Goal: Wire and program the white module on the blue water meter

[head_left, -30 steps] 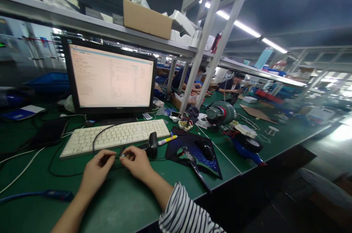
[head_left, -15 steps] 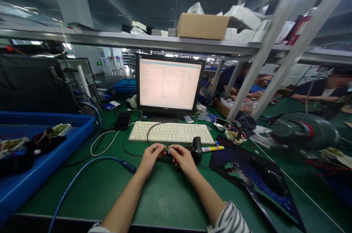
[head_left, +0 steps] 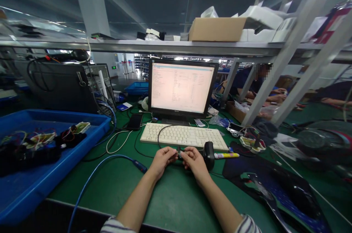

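Note:
My left hand point(head_left: 164, 159) and my right hand point(head_left: 193, 160) meet just in front of the keyboard, fingertips pinched at a small dark part point(head_left: 179, 153). Its kind is too small to make out, and fingers cover most of it. Beside my right hand stands a black device that looks like a barcode scanner point(head_left: 209, 155). A yellow marker point(head_left: 227, 155) lies right of that. The white keyboard point(head_left: 181, 135) is directly beyond both hands. To the left of my left hand, a blue cable point(head_left: 101, 161) ends in a dark plug point(head_left: 140, 166).
A monitor point(head_left: 181, 86) that is lit stands behind the keyboard. At left is a blue tray point(head_left: 93, 130) with wired parts inside. A dark glossy shell point(head_left: 277, 185) lies at right near a wired board point(head_left: 251, 144). Metal posts and a shelf point(head_left: 165, 45) frame the bench; a co-worker sits beyond.
The view has turned to the left, so the bench things appear farther right and more of the blue tray shows. Both hands stay together at the small dark part.

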Tool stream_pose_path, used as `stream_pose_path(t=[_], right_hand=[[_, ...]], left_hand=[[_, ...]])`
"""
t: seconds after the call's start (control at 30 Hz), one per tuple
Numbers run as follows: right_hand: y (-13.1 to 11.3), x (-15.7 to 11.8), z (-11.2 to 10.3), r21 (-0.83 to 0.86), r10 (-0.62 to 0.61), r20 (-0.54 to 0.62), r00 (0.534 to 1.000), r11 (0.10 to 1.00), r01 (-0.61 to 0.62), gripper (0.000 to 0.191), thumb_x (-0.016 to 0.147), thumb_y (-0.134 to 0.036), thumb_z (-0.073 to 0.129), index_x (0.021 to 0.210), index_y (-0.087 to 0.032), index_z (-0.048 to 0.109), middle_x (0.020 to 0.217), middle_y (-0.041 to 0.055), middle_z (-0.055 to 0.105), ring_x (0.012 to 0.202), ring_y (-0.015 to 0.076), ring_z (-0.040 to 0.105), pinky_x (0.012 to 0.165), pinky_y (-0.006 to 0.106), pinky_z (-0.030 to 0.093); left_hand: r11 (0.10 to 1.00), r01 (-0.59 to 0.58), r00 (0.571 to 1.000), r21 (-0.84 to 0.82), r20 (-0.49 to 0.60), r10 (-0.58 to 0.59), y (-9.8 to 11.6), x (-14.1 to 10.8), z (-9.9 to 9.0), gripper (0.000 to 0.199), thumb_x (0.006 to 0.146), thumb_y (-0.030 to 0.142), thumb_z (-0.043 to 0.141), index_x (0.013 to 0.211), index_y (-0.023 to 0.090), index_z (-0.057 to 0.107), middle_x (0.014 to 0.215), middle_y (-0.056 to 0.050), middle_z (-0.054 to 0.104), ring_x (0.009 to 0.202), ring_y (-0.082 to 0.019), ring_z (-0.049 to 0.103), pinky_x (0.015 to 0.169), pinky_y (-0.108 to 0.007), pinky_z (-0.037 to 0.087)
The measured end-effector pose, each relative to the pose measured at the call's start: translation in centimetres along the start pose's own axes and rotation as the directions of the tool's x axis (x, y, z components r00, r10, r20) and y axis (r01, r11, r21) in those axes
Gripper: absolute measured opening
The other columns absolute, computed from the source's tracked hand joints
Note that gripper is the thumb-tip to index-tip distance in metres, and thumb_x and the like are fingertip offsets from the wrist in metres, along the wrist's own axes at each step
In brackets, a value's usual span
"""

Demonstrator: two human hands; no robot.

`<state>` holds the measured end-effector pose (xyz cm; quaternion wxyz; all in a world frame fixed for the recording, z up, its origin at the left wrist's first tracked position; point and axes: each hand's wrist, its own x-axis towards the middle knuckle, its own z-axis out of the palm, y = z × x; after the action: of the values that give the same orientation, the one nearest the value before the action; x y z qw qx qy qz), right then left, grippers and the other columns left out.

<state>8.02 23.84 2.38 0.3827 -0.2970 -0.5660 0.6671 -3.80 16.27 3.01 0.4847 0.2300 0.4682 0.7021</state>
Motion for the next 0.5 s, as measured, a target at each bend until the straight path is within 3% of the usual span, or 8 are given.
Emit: stream_pose_path(t=[0.23, 0.5], right_hand=[[0.22, 0.12, 0.11, 0.024, -0.007, -0.017, 1.0, 1.0, 0.008, 0.055, 0.047, -0.054, 0.079, 0.076, -0.02, 0.045, 0.051, -0.0065, 0.053, 0.041, 0.0105, 0.049, 0.035, 0.018, 0.037], [0.39, 0.12, -0.06, 0.038, 0.046, 0.011, 0.999, 0.998, -0.046, 0.051, 0.048, -0.053, 0.079, 0.076, -0.018, 0.054, 0.053, -0.0043, 0.053, 0.044, 0.0109, 0.051, 0.038, 0.02, 0.04]], left_hand=[[1.0, -0.013, 0.999, 0.024, 0.036, 0.012, 0.04, -0.08, 0.15, 0.035, 0.049, 0.04, 0.082, 0.058, 0.013, 0.061, 0.057, 0.002, 0.057, 0.057, -0.009, 0.054, 0.062, -0.023, 0.043], [0.999, -0.006, 0.999, 0.044, 0.048, 0.003, -0.19, -0.02, -0.02, 0.034, 0.053, 0.041, 0.079, 0.062, 0.013, 0.062, 0.052, 0.003, 0.053, 0.049, -0.007, 0.045, 0.054, -0.021, 0.035]])
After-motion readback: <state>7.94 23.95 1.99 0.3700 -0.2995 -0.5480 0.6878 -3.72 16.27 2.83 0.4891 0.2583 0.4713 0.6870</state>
